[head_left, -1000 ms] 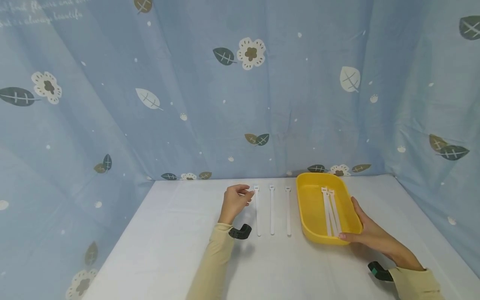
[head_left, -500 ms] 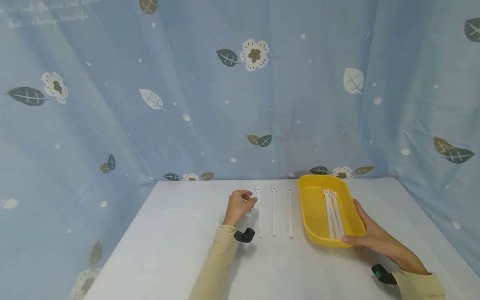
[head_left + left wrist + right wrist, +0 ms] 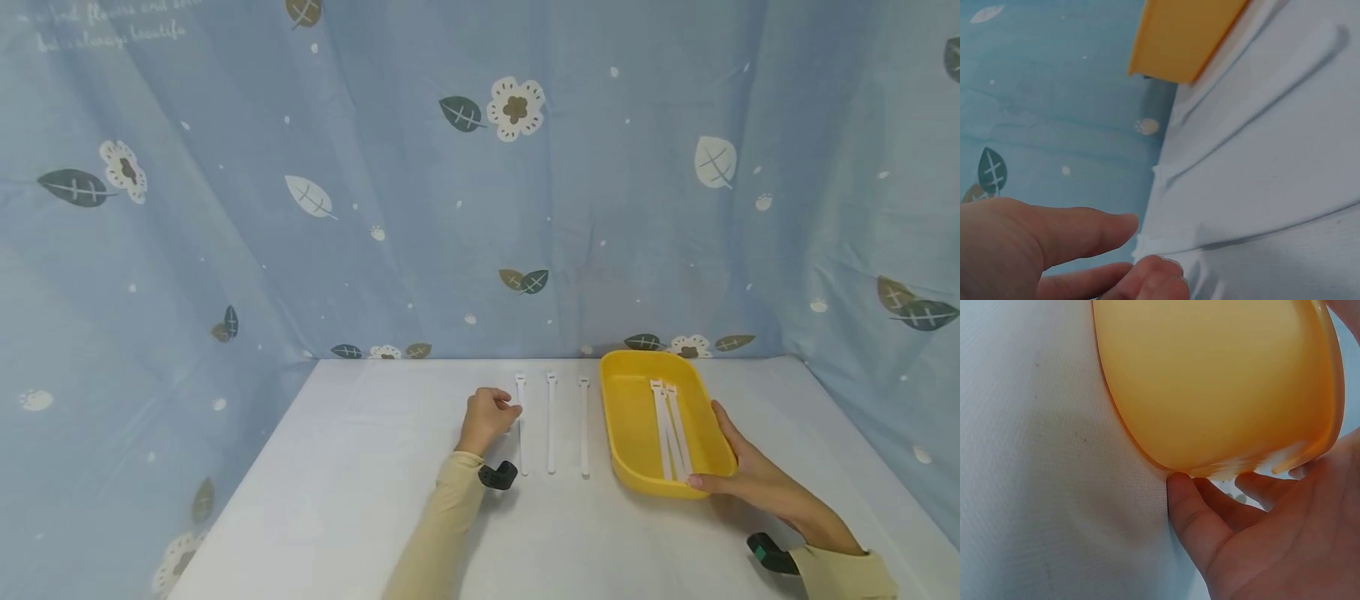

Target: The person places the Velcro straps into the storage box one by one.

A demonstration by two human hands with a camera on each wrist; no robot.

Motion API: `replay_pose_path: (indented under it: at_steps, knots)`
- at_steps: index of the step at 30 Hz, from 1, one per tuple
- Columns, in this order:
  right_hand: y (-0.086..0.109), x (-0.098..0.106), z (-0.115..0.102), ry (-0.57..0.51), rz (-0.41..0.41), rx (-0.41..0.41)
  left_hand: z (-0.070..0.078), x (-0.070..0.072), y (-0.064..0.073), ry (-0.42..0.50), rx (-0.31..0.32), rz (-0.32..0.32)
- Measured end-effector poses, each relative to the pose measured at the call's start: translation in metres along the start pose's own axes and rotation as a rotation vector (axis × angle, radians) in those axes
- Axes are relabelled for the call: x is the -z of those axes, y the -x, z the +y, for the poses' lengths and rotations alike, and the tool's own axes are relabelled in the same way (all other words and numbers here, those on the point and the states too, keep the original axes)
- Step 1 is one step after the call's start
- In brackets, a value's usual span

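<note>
Left grip [image 3: 487, 417]: loosely curled, gap between thumb and fingers in my left wrist view, nothing held. I have it beside the upper part of the leftmost white strap [image 3: 523, 446]; contact, cannot tell. That strap lies flat on the white table [image 3: 360, 517], head toward the patterned curtain [image 3: 420, 183]. Middle strap [image 3: 552, 429] and right strap [image 3: 585, 433] lie roughly parallel to it, apart from one another. Right grip [image 3: 757, 479]: I hold the yellow tray [image 3: 626, 433] by its near right corner, thumb at the rim. Inside the tray: three more straps [image 3: 678, 429], close together, heads also pointing away from me.
</note>
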State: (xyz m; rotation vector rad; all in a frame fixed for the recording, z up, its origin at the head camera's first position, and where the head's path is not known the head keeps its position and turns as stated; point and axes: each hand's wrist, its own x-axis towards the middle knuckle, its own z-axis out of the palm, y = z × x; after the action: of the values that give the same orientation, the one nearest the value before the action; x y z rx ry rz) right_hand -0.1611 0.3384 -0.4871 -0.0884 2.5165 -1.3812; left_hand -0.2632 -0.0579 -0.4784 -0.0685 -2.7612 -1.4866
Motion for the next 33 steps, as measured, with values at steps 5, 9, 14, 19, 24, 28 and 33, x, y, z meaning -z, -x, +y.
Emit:
replay_pose_path:
  at_steps: [5,9,14,19,24,28,33]
  knots:
    - [0.0,0.0,0.0,-0.012,-0.006,0.008,-0.002,-0.005,0.001,-0.057,0.005,0.003]
    - [0.0,0.0,0.001,-0.012,-0.006,0.007,-0.003,-0.008,0.002,-0.102,0.008,0.007]
    - [0.0,0.001,0.0,-0.006,-0.01,-0.002,-0.001,-0.011,0.003,-0.133,0.035,-0.007]
    - [0.0,0.001,-0.001,-0.007,-0.012,-0.013,0.0,-0.014,0.004,-0.154,0.051,0.0]
    - [-0.001,0.001,0.0,-0.011,-0.009,-0.004,0.001,-0.016,0.005,-0.163,0.061,0.008]
    - [-0.001,0.001,0.002,-0.003,-0.008,-0.013,0.003,-0.017,0.006,-0.175,0.058,0.014]
    - [-0.002,0.001,0.002,0.007,-0.004,-0.017,0.004,-0.018,0.007,-0.196,0.036,0.015]
